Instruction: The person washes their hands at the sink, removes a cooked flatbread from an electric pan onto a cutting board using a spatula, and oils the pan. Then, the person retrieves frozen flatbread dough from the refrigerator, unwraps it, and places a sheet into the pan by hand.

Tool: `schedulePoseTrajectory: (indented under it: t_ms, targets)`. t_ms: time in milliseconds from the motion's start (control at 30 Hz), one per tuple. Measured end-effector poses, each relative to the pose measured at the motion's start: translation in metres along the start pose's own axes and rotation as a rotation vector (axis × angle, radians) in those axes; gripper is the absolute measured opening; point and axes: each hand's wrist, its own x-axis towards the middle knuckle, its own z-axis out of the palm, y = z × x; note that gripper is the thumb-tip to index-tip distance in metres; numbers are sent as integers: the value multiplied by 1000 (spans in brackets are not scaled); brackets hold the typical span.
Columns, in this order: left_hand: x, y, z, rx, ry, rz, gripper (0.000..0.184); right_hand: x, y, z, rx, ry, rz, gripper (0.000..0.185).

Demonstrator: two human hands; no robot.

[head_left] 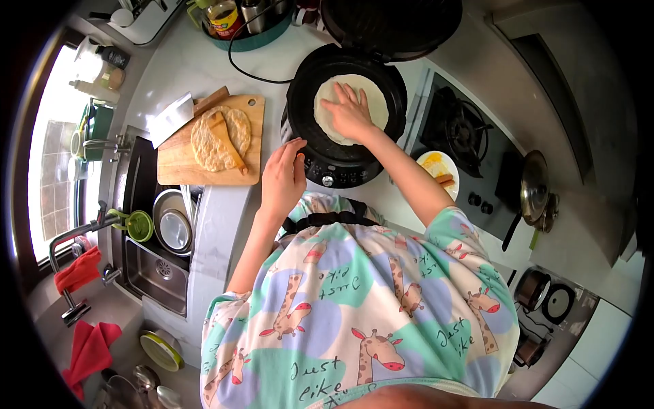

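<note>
A round, pale sheet of dough (374, 102) lies in the black electric griddle (304, 116), whose dark lid (392, 24) is raised at the back. My right hand (351, 112) rests on the dough, fingers spread flat and holding nothing. Beside the griddle's front left edge is my left hand (281, 176), fingers extended and empty; whether it touches the rim I cannot tell. To its left, a wooden cutting board (245, 174) carries browned flatbread (208, 146) with a wooden spatula (223, 140) across it. A cleaver (174, 121) lies at the board's upper left.
Right of the griddle, a white plate (451, 163) with yellow residue stands by the gas stove (443, 129). A black cord (248, 73) crosses the counter behind. At left is a sink (153, 273) with metal bowls (174, 228) and a green strainer (140, 225).
</note>
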Motion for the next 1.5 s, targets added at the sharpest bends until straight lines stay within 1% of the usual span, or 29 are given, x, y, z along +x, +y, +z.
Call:
schedulePoseTrajectory:
  t_ms: [167,467,567,667,767,867,967,1000,1100,1200,1233,1300,1333,1367,1400,1433,1500]
  targets:
    - [0,2,2,10,-26,14,27,0,1,-3,-44,12,-17,47]
    - [-1,4,1,10,-22,28,27,-11,-3,9,-2,57,-8,45]
    - [0,6,-1,1,-23,17,27,-19,-1,6,16,99,-62,46]
    - [0,3,0,-3,-7,11,26,-29,-2,8,8,56,-38,48]
    - [-1,3,1,-5,-17,14,26,-27,0,8,51,113,-37,47]
    - [1,4,0,-13,-20,17,26,-28,4,-4,1014,117,102,42]
    - [1,6,-1,-30,-42,-18,27,-46,-4,-39,2003,-17,417,38]
    - [1,6,0,-38,-58,-32,28,-52,-5,-48,2141,-52,389,38]
    - [3,8,6,-54,-82,8,36,-64,-10,-56,2265,-42,356,39]
    - [9,26,10,-76,-97,93,46,-77,-28,-56,2402,-147,376,41]
    - [10,27,13,-51,-127,185,54,-82,-40,-58,2465,-195,395,40]
    - [13,32,20,-18,-171,294,56,-93,-54,-43,2652,-285,412,37]
    - [13,34,25,43,-181,296,58,-95,-72,-46,2718,-268,392,37]
    - [12,34,30,105,-190,295,59,-97,-80,-46,2690,-259,315,41]
    - [11,34,33,168,-198,293,61,-104,-86,-49,2626,-200,403,45]
    - [9,32,34,166,-202,276,62,-108,-92,-61,2559,-143,489,49]
    - [8,28,36,158,-214,247,65,-113,-87,-58,2601,-303,483,55]
